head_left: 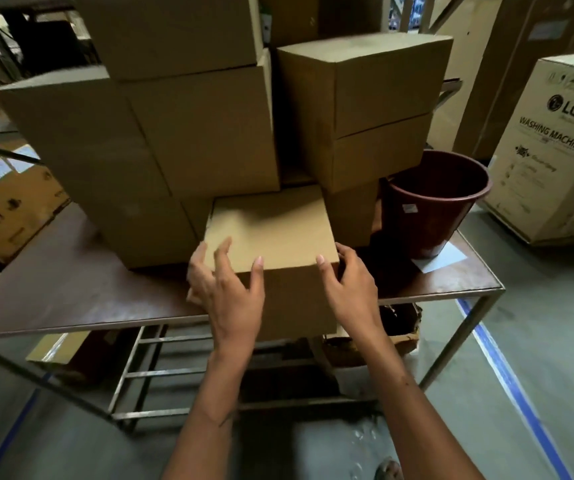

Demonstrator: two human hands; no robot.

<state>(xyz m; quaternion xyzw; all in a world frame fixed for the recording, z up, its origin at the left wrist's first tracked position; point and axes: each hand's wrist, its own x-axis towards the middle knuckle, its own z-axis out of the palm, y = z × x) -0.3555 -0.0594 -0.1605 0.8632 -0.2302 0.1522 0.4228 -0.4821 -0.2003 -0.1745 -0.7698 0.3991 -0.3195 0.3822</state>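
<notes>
Step in hand: taking hold of the small carton (271,223) to bring it off the table (71,289). The carton sits at the front edge, mid-table, w/ its back end tucked against the stacked cartons (202,133) and under the overhang of the upper ones. Its near end juts past the table's front edge.

Left grip (230,296) is wrapped on the near-left corner: thumb on the top front edge, fingers spread and bent over the top and left side. Right grip (351,289) clasps the near-right corner, thumb on top, fingers curled round the side. So both are closed on the carton, though some blur means I can't tell how firm.

Next move, prob.: pull straight back toward the body, keeping it level, till it clears the stack, then lift. Needs even pull on both sides. A skewed pull could drag on the neighbours, and the stack leans a bit. The dark red bucket (434,202) stands near on the right, apart from the carton, w/ a paper sheet (441,261) by its base. Best keep the right elbow off it.
</notes>
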